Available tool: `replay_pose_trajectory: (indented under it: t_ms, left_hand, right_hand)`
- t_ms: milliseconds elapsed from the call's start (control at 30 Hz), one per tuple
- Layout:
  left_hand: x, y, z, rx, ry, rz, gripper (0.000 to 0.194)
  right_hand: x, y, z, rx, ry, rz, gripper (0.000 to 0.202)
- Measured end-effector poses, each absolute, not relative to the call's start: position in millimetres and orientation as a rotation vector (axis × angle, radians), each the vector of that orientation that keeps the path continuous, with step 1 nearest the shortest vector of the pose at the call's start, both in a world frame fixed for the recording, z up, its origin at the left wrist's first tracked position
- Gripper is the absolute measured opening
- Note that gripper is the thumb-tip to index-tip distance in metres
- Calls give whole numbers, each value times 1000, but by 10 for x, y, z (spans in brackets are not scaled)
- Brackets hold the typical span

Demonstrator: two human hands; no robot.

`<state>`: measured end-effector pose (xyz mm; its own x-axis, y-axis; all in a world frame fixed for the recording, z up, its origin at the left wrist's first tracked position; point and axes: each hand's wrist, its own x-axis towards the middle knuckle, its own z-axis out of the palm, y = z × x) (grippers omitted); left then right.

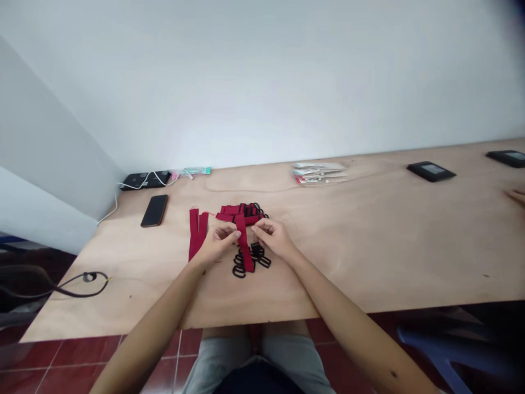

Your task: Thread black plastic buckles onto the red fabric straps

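Pale grey shorts point(297, 364) and a dark top point(259, 378) are being worn. Both forearms point(151, 328) are showing bare, with one small round spot point(394, 374) marking the right forearm point(348, 320).

A dark phone point(155, 210) lies left of stacked plastic packets point(320, 173), near the white wall point(279, 82).

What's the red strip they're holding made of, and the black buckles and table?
The red strip in the left hand seems matte fabric: flat, soft-looking. The black buckles look like smooth plastic, maybe coated metal: stiff-looking frames. The table looks like dull wood: wavy grain.
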<state>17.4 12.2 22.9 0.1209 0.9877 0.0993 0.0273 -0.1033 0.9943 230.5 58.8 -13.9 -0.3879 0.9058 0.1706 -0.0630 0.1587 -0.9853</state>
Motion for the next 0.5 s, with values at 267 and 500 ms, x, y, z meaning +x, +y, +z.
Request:
replay_pose_trajectory:
  t_ms: [267, 500]
  left_hand:
    - [-459, -62, 383, 1190, 1398, 1265, 48]
    - [-771, -101, 103, 1843, 2021, 932, 50]
  right_hand:
    - [2441, 716, -224, -978, -1770, 683, 16]
    - [2449, 769, -290, -1000, -1790, 579, 15]
